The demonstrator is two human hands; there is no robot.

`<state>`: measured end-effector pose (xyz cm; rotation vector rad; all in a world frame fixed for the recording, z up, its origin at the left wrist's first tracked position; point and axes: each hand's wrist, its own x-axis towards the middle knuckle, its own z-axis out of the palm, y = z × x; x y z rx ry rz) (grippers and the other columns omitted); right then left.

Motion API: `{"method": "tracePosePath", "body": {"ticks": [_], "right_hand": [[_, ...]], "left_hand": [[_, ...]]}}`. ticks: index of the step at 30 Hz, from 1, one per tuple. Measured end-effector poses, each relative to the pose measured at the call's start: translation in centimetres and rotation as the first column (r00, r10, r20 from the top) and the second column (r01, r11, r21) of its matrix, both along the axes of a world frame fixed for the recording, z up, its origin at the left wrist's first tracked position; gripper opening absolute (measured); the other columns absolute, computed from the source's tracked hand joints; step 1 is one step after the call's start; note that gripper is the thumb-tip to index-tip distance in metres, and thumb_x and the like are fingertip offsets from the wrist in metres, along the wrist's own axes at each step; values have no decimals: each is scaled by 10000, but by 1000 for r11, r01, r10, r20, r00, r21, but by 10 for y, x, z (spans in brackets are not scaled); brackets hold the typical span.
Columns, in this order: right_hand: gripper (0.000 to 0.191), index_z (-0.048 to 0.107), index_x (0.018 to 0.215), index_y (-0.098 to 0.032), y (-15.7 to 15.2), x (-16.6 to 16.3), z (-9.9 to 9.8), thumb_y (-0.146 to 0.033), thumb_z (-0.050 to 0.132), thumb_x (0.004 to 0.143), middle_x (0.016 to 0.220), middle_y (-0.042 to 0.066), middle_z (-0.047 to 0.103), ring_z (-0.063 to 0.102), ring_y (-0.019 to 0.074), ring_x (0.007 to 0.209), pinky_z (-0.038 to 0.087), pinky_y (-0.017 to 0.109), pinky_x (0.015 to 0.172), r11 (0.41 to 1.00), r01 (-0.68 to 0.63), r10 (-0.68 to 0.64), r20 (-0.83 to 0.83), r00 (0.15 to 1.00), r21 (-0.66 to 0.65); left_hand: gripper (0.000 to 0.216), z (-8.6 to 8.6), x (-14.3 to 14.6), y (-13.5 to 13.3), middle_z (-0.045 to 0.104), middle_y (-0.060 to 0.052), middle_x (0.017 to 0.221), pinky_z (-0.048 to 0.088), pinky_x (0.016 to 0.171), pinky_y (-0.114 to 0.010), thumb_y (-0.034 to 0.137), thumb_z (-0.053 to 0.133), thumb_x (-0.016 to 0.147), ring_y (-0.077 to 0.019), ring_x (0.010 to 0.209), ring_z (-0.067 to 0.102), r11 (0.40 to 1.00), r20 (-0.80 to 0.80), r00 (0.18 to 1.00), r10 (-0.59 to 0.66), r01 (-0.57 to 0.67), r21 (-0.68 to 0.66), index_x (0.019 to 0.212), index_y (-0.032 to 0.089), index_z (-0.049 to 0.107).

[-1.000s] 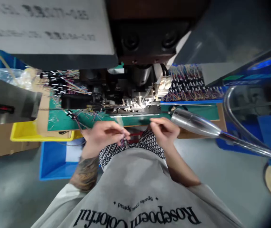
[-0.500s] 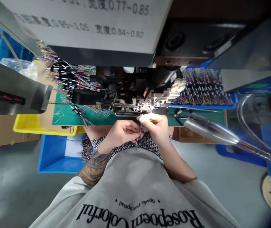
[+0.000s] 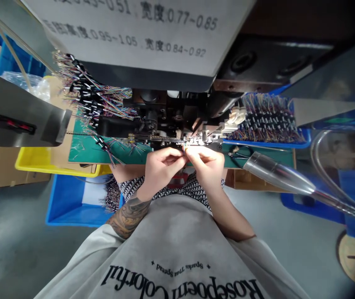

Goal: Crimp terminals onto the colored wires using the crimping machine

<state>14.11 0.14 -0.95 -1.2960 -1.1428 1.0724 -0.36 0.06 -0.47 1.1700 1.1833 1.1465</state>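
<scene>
Both hands meet at the lit front of a terminal crimping machine [image 3: 155, 99], fingertips close together. My left hand [image 3: 161, 168] is closed in a pinch on thin coloured wires [image 3: 186, 146]. My right hand [image 3: 209, 166] pinches the same wires from the right, thumb and forefinger pressed together. The wire tips point up towards the machine's bright working point, and most of their length is hidden by my fingers. A thin metal terminal strip [image 3: 161, 137] runs in from the left, just above my left hand.
Bundled wires [image 3: 86, 91] pile up at the left, and more wire bundles [image 3: 264, 118] fill a blue tray [image 3: 302, 143] on the right. A clear-tipped flexible lamp or nozzle [image 3: 277, 172] reaches in from the right. Yellow [image 3: 24, 166] and blue bins [image 3: 62, 216] stand lower left.
My left hand has risen to my right hand's fingertips, and the wires have moved up to the machine front. The wire ends that hung below my hands no longer show. The view has shifted slightly.
</scene>
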Motion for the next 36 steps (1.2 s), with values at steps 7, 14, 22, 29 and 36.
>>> {"method": "tracePosePath", "body": {"ticks": [7, 14, 22, 29, 36], "right_hand": [[216, 796, 739, -189, 0, -3, 4, -340, 726, 877, 640, 0, 692, 549, 112, 555, 501, 269, 562, 997, 73, -75, -56, 996, -40], [290, 745, 640, -186, 5, -6, 8, -336, 704, 885, 545, -15, 579, 478, 100, 521, 452, 259, 532, 994, 102, -105, -56, 993, -49], [236, 821, 743, -205, 3, -9, 5, -379, 731, 874, 570, -16, 615, 511, 109, 536, 472, 271, 547, 991, 116, -122, -76, 990, -70], [205, 792, 722, -216, 0, -7, 3, -357, 732, 859, 593, -9, 608, 558, 137, 612, 477, 281, 576, 994, 110, -111, -3, 994, -19], [353, 673, 570, -195, 6, -8, 9, -371, 716, 874, 518, -26, 486, 415, 101, 533, 380, 258, 508, 993, 114, -115, -31, 993, -39]], "left_hand": [[158, 0, 6, 0, 798, -31, 798, 669, 703, -290, 303, 848, 769, -174, 739, 773, 997, 6, 997, 74, -74, 4, 784, 182, 748], [146, 4, 7, 2, 787, -25, 806, 658, 719, -271, 288, 841, 781, -160, 765, 765, 995, 12, 996, 88, -88, 37, 773, 183, 741], [145, 2, 4, 3, 785, -18, 778, 640, 660, -253, 294, 822, 805, -160, 722, 761, 994, -34, 994, 101, -100, 32, 778, 184, 730], [140, -2, 6, 3, 798, -31, 769, 651, 647, -270, 284, 844, 768, -174, 692, 767, 998, -37, 997, 62, -62, 5, 788, 180, 753], [137, 1, 8, 4, 798, -22, 791, 670, 713, -267, 249, 859, 760, -164, 739, 784, 995, 38, 995, 90, -91, 36, 773, 179, 742]]}}
